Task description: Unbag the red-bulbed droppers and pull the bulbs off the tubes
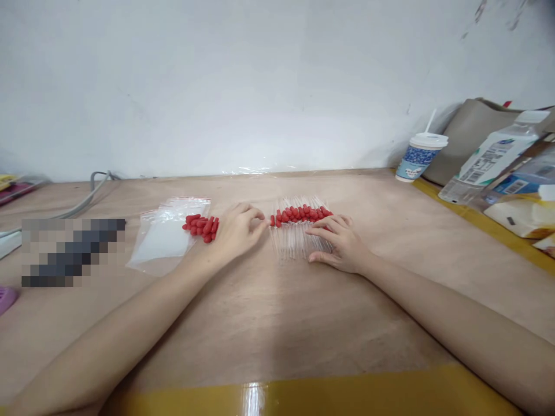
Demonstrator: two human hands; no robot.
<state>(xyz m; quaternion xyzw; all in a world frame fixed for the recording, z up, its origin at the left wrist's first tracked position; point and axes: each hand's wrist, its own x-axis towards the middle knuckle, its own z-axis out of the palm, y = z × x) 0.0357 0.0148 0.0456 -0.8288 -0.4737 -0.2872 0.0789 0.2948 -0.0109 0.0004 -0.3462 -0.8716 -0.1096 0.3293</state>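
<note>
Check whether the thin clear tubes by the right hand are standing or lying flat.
Lying flat: the clear tubes stretch side by side along the tabletop, red bulbs ranged across them, the right hand over some.

On the desk (243, 335), a row of thin tubes (291, 240) lies in the middle with a band of bulbs (299, 214) across it, the left hand (238, 228) just beside its left end and the right hand (340, 242) over its right end. Left of the left hand, a loose pile of bulbs (200, 225) lies at the right side of some plastic bags (162, 237), with a cable (89, 199) farther left, toward the wall (217, 86). At the far right, a cup (417, 156) stands left of a tilted bottle (498, 153), a large bag (462, 124) behind both.
</note>
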